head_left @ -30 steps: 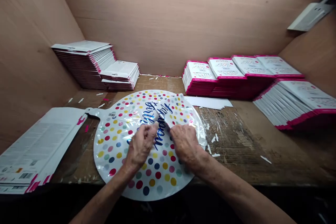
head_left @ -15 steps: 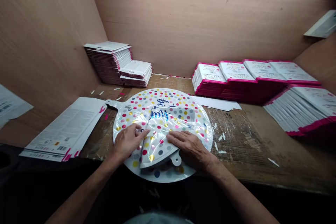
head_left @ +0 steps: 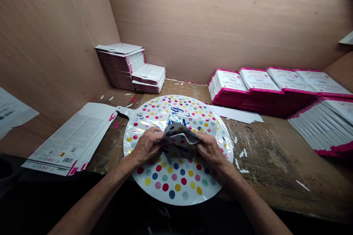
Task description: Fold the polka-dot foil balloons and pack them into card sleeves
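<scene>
A flat round foil balloon (head_left: 176,181) with coloured dots and blue lettering lies on the wooden bench in front of me. On top of it, a second dotted balloon (head_left: 190,126) is folded into a small bundle. My left hand (head_left: 147,145) grips the bundle's left side with closed fingers. My right hand (head_left: 211,148) pinches its right side, lifting the near flap up off the flat balloon. The bundle's lower part is hidden behind my fingers.
White printed cards (head_left: 73,137) lie stacked at the left. Two stacks of pink-edged cards (head_left: 129,64) stand in the back left corner. Rows of pink-edged packets (head_left: 261,84) fill the back right. Plywood walls (head_left: 220,18) close the bench on three sides; paper scraps (head_left: 241,154) dot it.
The top balloon went from being folded in half to a smaller wedge pressed flat, and now both hands have lifted and folded its near edge up. The view shifted slightly right.
</scene>
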### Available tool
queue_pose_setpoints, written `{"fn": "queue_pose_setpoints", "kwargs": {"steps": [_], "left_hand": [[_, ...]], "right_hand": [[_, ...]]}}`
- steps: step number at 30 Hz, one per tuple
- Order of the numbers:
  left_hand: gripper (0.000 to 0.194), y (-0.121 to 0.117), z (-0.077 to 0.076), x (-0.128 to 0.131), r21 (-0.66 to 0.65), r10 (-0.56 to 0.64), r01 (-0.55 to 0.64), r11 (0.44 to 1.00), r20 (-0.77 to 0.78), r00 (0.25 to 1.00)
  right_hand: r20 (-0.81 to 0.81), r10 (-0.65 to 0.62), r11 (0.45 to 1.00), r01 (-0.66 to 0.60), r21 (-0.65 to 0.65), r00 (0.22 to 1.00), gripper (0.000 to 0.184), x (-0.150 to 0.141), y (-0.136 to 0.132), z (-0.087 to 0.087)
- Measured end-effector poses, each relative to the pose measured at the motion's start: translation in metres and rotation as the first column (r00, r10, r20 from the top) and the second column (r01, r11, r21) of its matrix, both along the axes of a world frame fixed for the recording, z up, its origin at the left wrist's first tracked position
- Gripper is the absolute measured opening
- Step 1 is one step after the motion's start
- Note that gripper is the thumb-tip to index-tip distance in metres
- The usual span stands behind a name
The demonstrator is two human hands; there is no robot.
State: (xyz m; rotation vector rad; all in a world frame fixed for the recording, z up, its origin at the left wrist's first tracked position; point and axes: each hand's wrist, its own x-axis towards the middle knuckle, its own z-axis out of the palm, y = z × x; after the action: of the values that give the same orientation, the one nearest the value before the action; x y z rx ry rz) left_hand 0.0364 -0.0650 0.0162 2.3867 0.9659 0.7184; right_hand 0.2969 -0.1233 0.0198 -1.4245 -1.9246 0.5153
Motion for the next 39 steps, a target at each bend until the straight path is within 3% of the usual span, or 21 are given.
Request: {"fn": "queue_pose_setpoints", "kwargs": {"steps": [3, 6, 9, 11, 13, 15, 17, 21, 23, 25, 27, 29, 32, 35, 39], "left_hand": [[0.026, 0.003, 0.0, 0.008, -0.075, 0.157, -0.159, 0.984, -0.026, 0.987], [0.037, -0.001, 0.004, 0.021, -0.164, 0.372, -0.387, 0.907, -0.118, 0.921], [0.045, -0.005, 0.011, 0.034, -0.203, 0.476, -0.515, 0.833, -0.213, 0.853], [0.048, -0.004, 0.015, 0.04, -0.239, 0.511, -0.569, 0.787, -0.264, 0.818], [0.047, 0.001, 0.017, 0.043, -0.292, 0.525, -0.6, 0.744, -0.301, 0.797], [0.045, 0.008, 0.017, 0.043, -0.342, 0.527, -0.605, 0.719, -0.298, 0.795], [0.045, 0.014, 0.018, 0.041, -0.374, 0.534, -0.604, 0.704, -0.282, 0.797], [0.038, 0.013, 0.031, 0.027, -0.304, 0.565, -0.641, 0.704, -0.306, 0.766], [0.035, 0.01, 0.039, 0.017, -0.134, 0.537, -0.561, 0.817, -0.18, 0.824], [0.036, 0.007, 0.044, 0.01, 0.072, 0.28, -0.277, 0.958, -0.04, 0.959], [0.049, 0.008, 0.042, 0.005, 0.164, -0.081, 0.094, 0.982, -0.082, 0.993], [0.056, 0.009, 0.033, 0.003, 0.1, -0.281, 0.309, 0.946, -0.226, 0.933], [0.049, 0.006, 0.016, -0.001, 0.006, -0.275, 0.295, 0.955, -0.344, 0.898], [0.054, -0.001, 0.006, -0.007, -0.033, -0.217, 0.218, 0.975, -0.314, 0.924], [0.056, -0.007, 0.006, -0.01, -0.076, -0.208, 0.196, 0.978, -0.24, 0.948]], "right_hand": [[0.047, -0.192, 0.978, 0.195, -0.08, 0.98, 0.025, -0.003, -0.001, 0.0], [0.172, -0.357, 0.91, 0.383, -0.159, 0.918, 0.043, -0.005, 0.01, -0.002], [0.401, -0.409, 0.865, 0.488, -0.115, 0.82, 0.041, -0.01, 0.02, -0.001], [0.524, -0.439, 0.858, 0.514, 0.002, 0.73, 0.032, -0.019, 0.019, 0.002], [0.559, -0.432, 0.896, 0.408, 0.174, 0.708, 0.035, -0.035, 0.014, 0.006], [0.577, -0.338, 0.937, 0.208, 0.282, 0.744, 0.044, -0.058, 0.012, 0.009], [0.634, -0.203, 0.971, 0.069, 0.23, 0.746, 0.033, -0.084, 0.015, 0.009], [0.723, -0.046, 0.998, 0.0, 0.064, 0.69, 0.027, -0.107, 0.024, 0.008], [0.715, 0.012, 0.988, -0.118, 0.099, 0.699, 0.031, -0.094, 0.015, 0.008], [0.689, 0.123, 0.944, -0.298, 0.14, 0.714, 0.035, -0.07, -0.005, 0.009], [0.664, 0.264, 0.877, -0.46, 0.137, 0.7, 0.037, -0.043, -0.027, 0.01], [0.638, 0.361, 0.834, -0.542, 0.105, 0.68, 0.036, -0.021, -0.042, 0.008], [0.571, 0.38, 0.854, -0.513, 0.085, 0.728, 0.036, -0.004, -0.045, 0.001], [0.474, 0.357, 0.892, -0.444, 0.084, 0.805, 0.045, -0.003, -0.037, -0.005], [0.484, 0.389, 0.872, -0.482, 0.079, 0.784, 0.05, -0.008, -0.034, -0.003]]}}
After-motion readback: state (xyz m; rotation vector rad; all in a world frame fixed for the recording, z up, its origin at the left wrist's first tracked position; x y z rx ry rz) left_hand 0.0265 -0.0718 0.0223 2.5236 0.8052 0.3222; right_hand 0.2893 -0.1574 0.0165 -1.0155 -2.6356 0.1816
